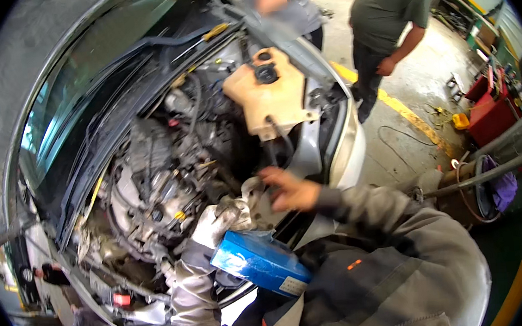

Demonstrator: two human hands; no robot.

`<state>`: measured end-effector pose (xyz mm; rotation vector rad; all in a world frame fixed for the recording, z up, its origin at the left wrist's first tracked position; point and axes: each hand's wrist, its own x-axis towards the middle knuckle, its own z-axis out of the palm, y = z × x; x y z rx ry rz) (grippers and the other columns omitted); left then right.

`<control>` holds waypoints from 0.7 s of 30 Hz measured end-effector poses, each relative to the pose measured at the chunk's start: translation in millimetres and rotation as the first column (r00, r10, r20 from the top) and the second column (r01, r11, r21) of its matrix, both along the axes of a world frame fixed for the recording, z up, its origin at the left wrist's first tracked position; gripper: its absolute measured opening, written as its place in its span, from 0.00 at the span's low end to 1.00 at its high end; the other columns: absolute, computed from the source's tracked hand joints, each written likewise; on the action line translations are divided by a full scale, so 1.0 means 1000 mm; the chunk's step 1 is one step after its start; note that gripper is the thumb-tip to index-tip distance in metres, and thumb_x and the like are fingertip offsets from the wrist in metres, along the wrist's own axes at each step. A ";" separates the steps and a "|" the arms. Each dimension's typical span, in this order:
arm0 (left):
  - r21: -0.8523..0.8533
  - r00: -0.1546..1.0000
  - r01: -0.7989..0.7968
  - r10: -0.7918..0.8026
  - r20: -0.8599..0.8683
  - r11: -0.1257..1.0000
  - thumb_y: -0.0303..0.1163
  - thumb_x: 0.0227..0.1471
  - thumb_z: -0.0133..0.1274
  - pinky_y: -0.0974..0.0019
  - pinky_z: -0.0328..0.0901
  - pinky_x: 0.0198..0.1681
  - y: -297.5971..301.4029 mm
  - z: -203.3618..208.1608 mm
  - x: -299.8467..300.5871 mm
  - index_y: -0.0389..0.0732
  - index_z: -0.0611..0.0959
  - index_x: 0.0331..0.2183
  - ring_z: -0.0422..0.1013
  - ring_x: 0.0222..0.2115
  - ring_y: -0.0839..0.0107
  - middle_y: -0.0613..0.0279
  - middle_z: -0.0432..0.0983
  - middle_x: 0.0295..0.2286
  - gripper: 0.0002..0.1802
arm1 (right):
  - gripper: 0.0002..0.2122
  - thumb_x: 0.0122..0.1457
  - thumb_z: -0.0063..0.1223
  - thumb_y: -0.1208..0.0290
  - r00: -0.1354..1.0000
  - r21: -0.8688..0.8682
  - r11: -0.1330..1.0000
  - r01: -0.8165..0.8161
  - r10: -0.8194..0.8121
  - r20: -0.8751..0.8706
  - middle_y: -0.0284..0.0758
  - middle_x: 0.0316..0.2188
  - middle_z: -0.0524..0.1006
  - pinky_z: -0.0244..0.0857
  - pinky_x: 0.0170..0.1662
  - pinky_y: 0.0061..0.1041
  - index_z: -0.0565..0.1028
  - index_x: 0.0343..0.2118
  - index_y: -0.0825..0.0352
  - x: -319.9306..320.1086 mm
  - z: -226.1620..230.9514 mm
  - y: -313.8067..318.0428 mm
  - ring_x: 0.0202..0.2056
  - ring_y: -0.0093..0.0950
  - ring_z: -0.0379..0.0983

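Observation:
My left hand wears a soiled white glove and is in front of the engine bay. Its fingers are curled around something greyish that I cannot make out. A pale grey piece shows just beyond those fingers. My right hand is bare and slightly blurred, its fingers apart beside that piece. Between my left forearm and my body a blue box lies tilted, with clear wrap over it and a white label at one end.
The open engine bay is full of hoses and metal parts. A yellowed plastic reservoir with a black cap sits at its far right. Two people stand beyond the fender. A red toolbox and a drum with a purple cloth are at right.

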<state>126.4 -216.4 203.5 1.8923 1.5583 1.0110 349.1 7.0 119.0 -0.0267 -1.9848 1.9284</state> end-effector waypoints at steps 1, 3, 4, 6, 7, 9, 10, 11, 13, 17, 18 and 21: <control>-0.395 0.866 -0.049 0.236 0.440 0.917 0.36 0.51 0.58 0.57 0.69 0.42 0.003 -0.002 0.002 0.37 0.79 0.46 0.75 0.39 0.54 0.50 0.79 0.38 0.21 | 0.30 0.59 0.59 0.68 0.996 0.202 0.977 -0.063 0.075 -0.052 0.43 0.57 0.67 0.69 0.48 0.30 0.61 0.63 0.61 -0.019 0.024 -0.035 0.50 0.31 0.71; -0.463 0.802 0.053 0.238 0.547 0.885 0.35 0.54 0.55 0.58 0.69 0.43 0.010 0.011 0.009 0.35 0.77 0.49 0.74 0.43 0.53 0.48 0.78 0.42 0.22 | 0.22 0.58 0.58 0.70 0.976 0.140 0.988 -0.072 0.041 0.215 0.39 0.47 0.73 0.69 0.44 0.28 0.68 0.55 0.65 -0.018 0.077 -0.055 0.45 0.27 0.72; -0.366 0.962 -0.075 0.164 0.217 0.927 0.36 0.58 0.52 0.59 0.70 0.43 0.004 0.001 0.001 0.32 0.76 0.49 0.74 0.43 0.54 0.49 0.77 0.43 0.22 | 0.17 0.58 0.57 0.73 0.971 0.094 0.995 -0.027 0.004 0.238 0.35 0.41 0.76 0.69 0.42 0.27 0.71 0.50 0.69 -0.019 0.080 -0.050 0.43 0.24 0.71; -0.283 0.853 -0.137 0.258 0.453 0.949 0.41 0.61 0.49 0.60 0.71 0.43 -0.012 -0.014 -0.002 0.29 0.75 0.49 0.74 0.40 0.53 0.49 0.77 0.40 0.24 | 0.11 0.58 0.54 0.77 0.926 0.087 0.922 0.377 -0.374 -0.053 0.34 0.36 0.78 0.69 0.44 0.26 0.75 0.45 0.68 -0.021 0.065 -0.021 0.40 0.22 0.73; -0.250 0.425 -0.103 0.270 0.864 0.963 0.45 0.62 0.49 0.59 0.71 0.42 -0.023 -0.021 0.000 0.30 0.75 0.49 0.74 0.37 0.52 0.48 0.78 0.37 0.26 | 0.12 0.59 0.54 0.74 0.866 0.080 0.863 0.499 -0.500 -0.004 0.37 0.38 0.78 0.71 0.45 0.28 0.75 0.46 0.67 -0.018 0.073 0.004 0.41 0.26 0.76; -0.128 0.317 -0.116 0.159 0.935 0.985 0.66 0.57 0.40 0.53 0.71 0.38 -0.025 -0.001 0.014 0.30 0.78 0.42 0.74 0.30 0.52 0.46 0.77 0.30 0.42 | 0.15 0.59 0.54 0.71 0.679 0.178 0.663 0.727 -0.733 -0.045 0.43 0.38 0.81 0.72 0.43 0.30 0.73 0.48 0.69 -0.013 0.070 0.076 0.40 0.33 0.80; -0.036 0.368 -0.220 0.117 0.922 0.975 0.70 0.55 0.35 0.52 0.71 0.37 -0.036 -0.009 0.019 0.29 0.79 0.40 0.74 0.29 0.52 0.45 0.77 0.29 0.47 | 0.19 0.59 0.54 0.67 0.603 0.318 0.557 0.767 -0.796 -0.059 0.49 0.37 0.81 0.73 0.43 0.37 0.70 0.51 0.70 -0.012 0.067 0.112 0.39 0.44 0.79; 0.063 0.417 -0.312 0.077 0.906 0.948 0.75 0.53 0.30 0.51 0.72 0.36 -0.048 -0.021 0.025 0.29 0.79 0.38 0.74 0.29 0.52 0.43 0.77 0.29 0.52 | 0.21 0.58 0.55 0.65 0.469 0.456 0.415 0.787 -0.883 -0.005 0.50 0.36 0.80 0.72 0.43 0.39 0.70 0.51 0.70 -0.013 0.066 0.141 0.38 0.46 0.79; 0.138 0.463 -0.420 0.081 0.883 0.897 0.76 0.53 0.28 0.51 0.72 0.39 -0.053 -0.013 0.054 0.29 0.81 0.37 0.75 0.31 0.53 0.43 0.78 0.30 0.54 | 0.24 0.57 0.56 0.60 0.302 0.655 0.284 0.700 -0.949 0.088 0.53 0.36 0.80 0.71 0.43 0.43 0.69 0.52 0.70 -0.004 0.059 0.176 0.37 0.51 0.77; 0.037 0.908 -0.373 0.356 0.223 0.927 0.60 0.52 0.53 0.54 0.71 0.44 -0.034 -0.011 0.107 0.34 0.82 0.40 0.78 0.37 0.56 0.46 0.80 0.35 0.34 | 0.29 0.58 0.54 0.54 0.276 0.796 0.453 0.401 -0.888 0.367 0.57 0.42 0.76 0.67 0.51 0.45 0.65 0.53 0.74 0.001 -0.033 0.238 0.46 0.53 0.74; 0.143 0.964 -0.252 0.261 -0.046 0.957 0.54 0.50 0.59 0.55 0.71 0.44 -0.015 -0.011 0.126 0.35 0.82 0.40 0.78 0.38 0.56 0.46 0.80 0.35 0.29 | 0.31 0.59 0.54 0.53 0.265 0.782 0.477 0.401 -0.878 0.400 0.59 0.47 0.74 0.66 0.53 0.45 0.63 0.56 0.74 0.001 -0.050 0.245 0.49 0.54 0.72; -0.033 0.970 -0.203 0.196 -0.146 0.979 0.47 0.47 0.62 0.55 0.70 0.47 -0.003 -0.053 0.155 0.36 0.81 0.44 0.77 0.41 0.55 0.47 0.79 0.40 0.28 | 0.35 0.56 0.58 0.59 0.292 0.597 0.217 0.772 -0.956 -0.029 0.60 0.59 0.57 0.61 0.59 0.41 0.58 0.61 0.75 0.004 -0.050 0.198 0.57 0.58 0.61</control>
